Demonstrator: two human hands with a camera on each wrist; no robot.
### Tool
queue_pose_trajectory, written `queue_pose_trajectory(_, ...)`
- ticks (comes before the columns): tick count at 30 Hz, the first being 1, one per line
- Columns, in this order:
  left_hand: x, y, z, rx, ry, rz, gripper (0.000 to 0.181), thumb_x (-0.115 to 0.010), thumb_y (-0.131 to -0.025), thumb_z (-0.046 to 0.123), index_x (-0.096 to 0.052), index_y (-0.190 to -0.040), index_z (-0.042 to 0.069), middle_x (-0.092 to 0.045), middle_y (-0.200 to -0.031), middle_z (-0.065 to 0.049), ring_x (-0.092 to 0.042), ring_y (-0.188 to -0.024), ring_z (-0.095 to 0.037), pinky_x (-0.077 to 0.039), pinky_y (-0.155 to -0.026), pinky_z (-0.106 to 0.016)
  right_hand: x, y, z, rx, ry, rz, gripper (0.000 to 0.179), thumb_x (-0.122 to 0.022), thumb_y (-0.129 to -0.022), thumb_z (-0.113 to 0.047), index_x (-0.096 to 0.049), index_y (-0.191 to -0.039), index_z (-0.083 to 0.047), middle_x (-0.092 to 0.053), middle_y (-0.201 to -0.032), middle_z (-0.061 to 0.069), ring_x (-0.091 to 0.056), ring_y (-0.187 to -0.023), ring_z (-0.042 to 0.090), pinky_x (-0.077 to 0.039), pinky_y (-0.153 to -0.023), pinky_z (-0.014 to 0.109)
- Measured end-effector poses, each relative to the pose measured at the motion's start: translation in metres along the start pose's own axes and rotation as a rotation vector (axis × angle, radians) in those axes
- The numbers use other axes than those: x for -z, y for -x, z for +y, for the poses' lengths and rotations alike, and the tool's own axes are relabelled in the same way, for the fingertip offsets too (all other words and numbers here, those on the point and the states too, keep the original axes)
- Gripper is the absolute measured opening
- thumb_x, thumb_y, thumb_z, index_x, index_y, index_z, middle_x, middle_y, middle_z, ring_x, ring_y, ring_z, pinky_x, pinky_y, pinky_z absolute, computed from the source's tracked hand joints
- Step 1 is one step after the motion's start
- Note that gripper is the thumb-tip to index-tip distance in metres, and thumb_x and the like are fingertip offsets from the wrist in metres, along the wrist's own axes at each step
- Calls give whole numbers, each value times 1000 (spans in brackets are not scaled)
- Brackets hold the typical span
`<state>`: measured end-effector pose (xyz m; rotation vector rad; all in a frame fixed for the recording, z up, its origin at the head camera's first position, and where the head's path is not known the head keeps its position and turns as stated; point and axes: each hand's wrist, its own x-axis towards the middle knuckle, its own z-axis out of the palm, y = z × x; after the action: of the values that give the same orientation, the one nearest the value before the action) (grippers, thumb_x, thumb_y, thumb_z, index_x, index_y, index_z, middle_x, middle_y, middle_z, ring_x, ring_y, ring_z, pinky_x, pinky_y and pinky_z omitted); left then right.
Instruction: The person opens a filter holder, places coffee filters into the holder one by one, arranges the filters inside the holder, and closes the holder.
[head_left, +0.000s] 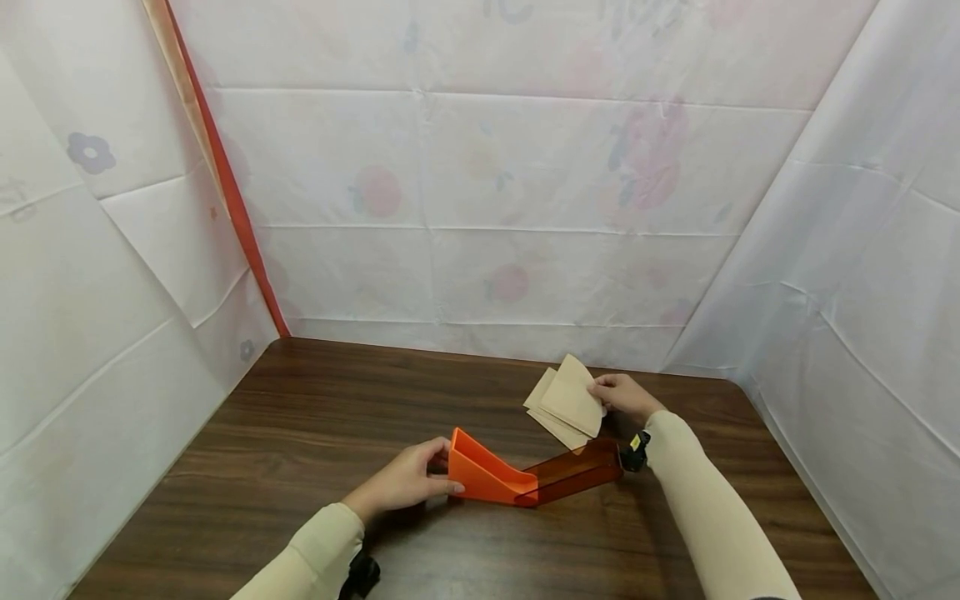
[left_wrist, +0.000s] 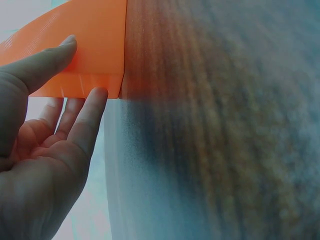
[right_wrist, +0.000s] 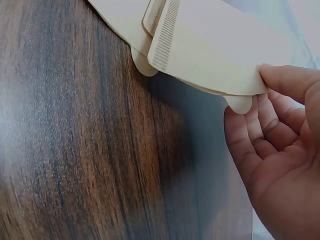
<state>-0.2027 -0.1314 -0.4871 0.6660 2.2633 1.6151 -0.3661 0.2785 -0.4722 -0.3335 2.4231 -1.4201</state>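
Observation:
My left hand (head_left: 408, 477) grips the left end of an orange coffee filter holder (head_left: 487, 477), thumb on its near side and fingers at its end. The holder sits on the table with its translucent brown lid (head_left: 573, 473) swung out to the right. In the left wrist view, the thumb lies flat on the orange wall (left_wrist: 97, 37). Behind the lid, my right hand (head_left: 626, 395) pinches the edge of a paper coffee filter (head_left: 572, 396), tilted up from the others. More paper filters (head_left: 542, 387) lie fanned beneath it. The right wrist view shows the held filter's crimped seam (right_wrist: 166, 35) and rounded tab (right_wrist: 240, 104).
The dark wood-grain table (head_left: 337, 400) runs back to a pale printed sheet (head_left: 465, 275) hung behind it. Similar sheets hang at both sides, and a red strip (head_left: 240, 217) runs down the back left corner. Each wrist wears a small black camera (head_left: 636, 452).

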Motion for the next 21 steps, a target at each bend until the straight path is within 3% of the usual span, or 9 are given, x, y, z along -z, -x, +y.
queue_pose_trajectory(10, 0, -3, -5, -5, -24, -7, 35, -79, -89, 17, -60, -116, 8, -67, -113, -3, -65, -106, -23, -55, -85, -29, 1, 6, -5, 15, -44, 21, 37, -58, -104, -20, -57, -122, 13, -65, -99, 13, -61, -82, 18, -52, -73, 31)
queue_pose_trajectory(21, -1, -3, -6, 6, -30, -2, 35, -80, -89, 19, -60, -116, 9, -67, -113, -1, -65, -106, -21, -55, -85, -29, 1, 19, -23, 32, 20, 36, 37, -61, -102, -29, -61, -120, 3, -65, -104, 12, -61, -93, 24, -51, -83, 38)
